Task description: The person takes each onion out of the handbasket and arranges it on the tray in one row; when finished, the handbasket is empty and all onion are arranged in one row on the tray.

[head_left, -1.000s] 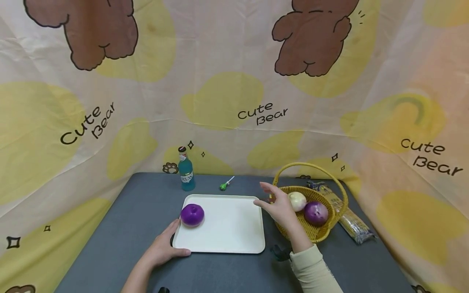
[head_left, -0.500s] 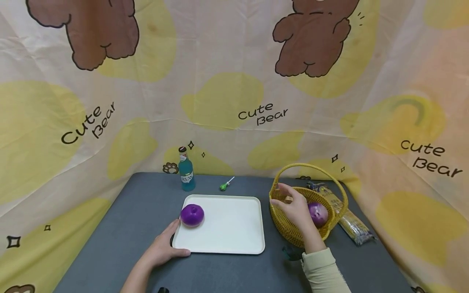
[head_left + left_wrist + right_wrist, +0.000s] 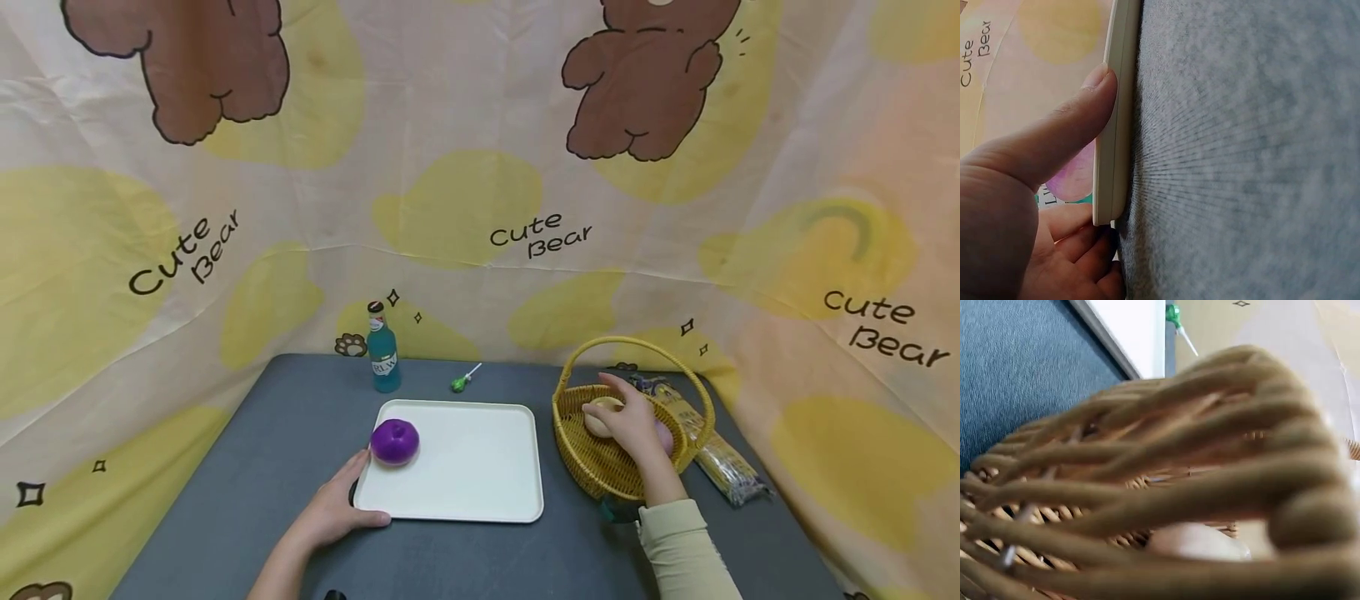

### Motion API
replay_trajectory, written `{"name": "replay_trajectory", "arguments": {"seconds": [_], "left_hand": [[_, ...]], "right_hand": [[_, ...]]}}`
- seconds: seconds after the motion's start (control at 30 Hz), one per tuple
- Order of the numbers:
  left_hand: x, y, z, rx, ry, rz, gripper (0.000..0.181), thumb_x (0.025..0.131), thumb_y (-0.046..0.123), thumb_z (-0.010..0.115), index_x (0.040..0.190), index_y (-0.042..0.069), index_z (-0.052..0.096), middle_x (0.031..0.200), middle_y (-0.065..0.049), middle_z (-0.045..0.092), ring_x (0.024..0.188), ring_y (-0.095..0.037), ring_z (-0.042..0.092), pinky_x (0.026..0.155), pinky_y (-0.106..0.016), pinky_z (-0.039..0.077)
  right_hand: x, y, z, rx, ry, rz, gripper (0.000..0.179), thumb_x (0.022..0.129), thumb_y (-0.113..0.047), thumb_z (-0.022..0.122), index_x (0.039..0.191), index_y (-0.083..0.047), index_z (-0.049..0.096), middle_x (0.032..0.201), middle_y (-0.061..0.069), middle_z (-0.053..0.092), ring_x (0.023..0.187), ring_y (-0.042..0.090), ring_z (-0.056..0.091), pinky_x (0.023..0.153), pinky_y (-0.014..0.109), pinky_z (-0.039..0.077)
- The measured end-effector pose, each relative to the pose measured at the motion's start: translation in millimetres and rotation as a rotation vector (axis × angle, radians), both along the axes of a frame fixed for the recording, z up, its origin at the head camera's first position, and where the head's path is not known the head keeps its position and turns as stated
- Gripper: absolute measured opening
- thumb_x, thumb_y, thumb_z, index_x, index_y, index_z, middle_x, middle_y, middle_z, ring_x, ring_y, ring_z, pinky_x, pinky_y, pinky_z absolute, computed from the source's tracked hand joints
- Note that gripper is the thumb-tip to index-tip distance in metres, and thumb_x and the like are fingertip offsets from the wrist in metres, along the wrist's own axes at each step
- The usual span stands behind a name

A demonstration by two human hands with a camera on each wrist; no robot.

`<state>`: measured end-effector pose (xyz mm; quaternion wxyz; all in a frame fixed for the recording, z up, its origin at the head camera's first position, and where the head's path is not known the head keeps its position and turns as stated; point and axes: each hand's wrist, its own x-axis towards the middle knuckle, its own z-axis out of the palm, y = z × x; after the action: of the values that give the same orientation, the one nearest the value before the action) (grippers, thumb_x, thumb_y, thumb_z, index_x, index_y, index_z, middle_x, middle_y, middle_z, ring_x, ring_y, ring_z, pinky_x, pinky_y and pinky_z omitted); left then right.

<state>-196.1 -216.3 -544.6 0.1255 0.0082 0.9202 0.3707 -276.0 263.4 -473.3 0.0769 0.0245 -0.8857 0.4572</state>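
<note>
My left hand point(image 3: 333, 507) grips the near left corner of a white tray point(image 3: 480, 462), its thumb on the front rim point(image 3: 1110, 169) and its fingers along the left side. A glossy purple round vegetable point(image 3: 394, 442) sits at the tray's left end. Over the yellow wicker basket point(image 3: 581, 462), my right hand point(image 3: 633, 425) reaches in with thumb and fingers apart. Its thumb overlaps a white onion point(image 3: 597, 423), while a purple onion point(image 3: 664, 437) is mostly hidden behind the hand. The basket's weave fills most of the right wrist view.
A blue bottle point(image 3: 385, 358) stands behind the tray, with a green lollipop point(image 3: 460, 383) to its right. The basket's tall handle point(image 3: 630, 340) arches over its opening. A long clear-and-yellow packet point(image 3: 723, 462) lies right of the basket. A printed cloth hangs behind the table.
My right hand has moved rightward from beside the tray to over the basket, passing across the white onion, which now sits slightly further left. My left hand has stayed on the tray.
</note>
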Motion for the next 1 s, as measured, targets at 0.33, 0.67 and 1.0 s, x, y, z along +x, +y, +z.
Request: {"name": "replay_trajectory", "arguments": {"seconds": [0.33, 0.67, 1.0], "left_hand": [[4.1, -2.4, -1.2, 0.022, 0.026, -0.007, 0.125, 0.066, 0.048, 0.092, 0.159, 0.001, 0.023, 0.164, -0.027, 0.024, 0.147, -0.053, 0.025, 0.112, -0.071, 0.027], [2.9, -2.2, 1.6, 0.019, 0.041, -0.022, 0.124, 0.068, 0.048, 0.091, 0.16, 0.002, 0.023, 0.163, -0.027, 0.024, 0.147, -0.053, 0.025, 0.111, -0.071, 0.029], [2.1, -0.7, 3.1, 0.013, 0.029, -0.025, 0.124, 0.068, 0.047, 0.091, 0.16, 0.002, 0.022, 0.164, -0.027, 0.023, 0.148, -0.052, 0.024, 0.112, -0.07, 0.028]], "right_hand": [[-5.6, 6, -14.0, 0.192, -0.059, 0.0, 0.068, 0.093, -0.016, 0.073, 0.153, -0.011, 0.043, 0.153, 0.024, 0.043, 0.136, 0.049, 0.043, 0.1, 0.064, 0.045], [-13.9, 6, -30.0, 0.413, -0.042, 0.017, 0.07, 0.081, -0.006, 0.079, 0.145, -0.001, 0.051, 0.149, 0.031, 0.041, 0.134, 0.054, 0.042, 0.102, 0.065, 0.043], [-9.6, 5, -26.5, 0.383, 0.076, 0.012, 0.067, 0.084, -0.01, 0.08, 0.145, -0.002, 0.052, 0.145, 0.03, 0.047, 0.13, 0.052, 0.048, 0.099, 0.064, 0.046]]}}
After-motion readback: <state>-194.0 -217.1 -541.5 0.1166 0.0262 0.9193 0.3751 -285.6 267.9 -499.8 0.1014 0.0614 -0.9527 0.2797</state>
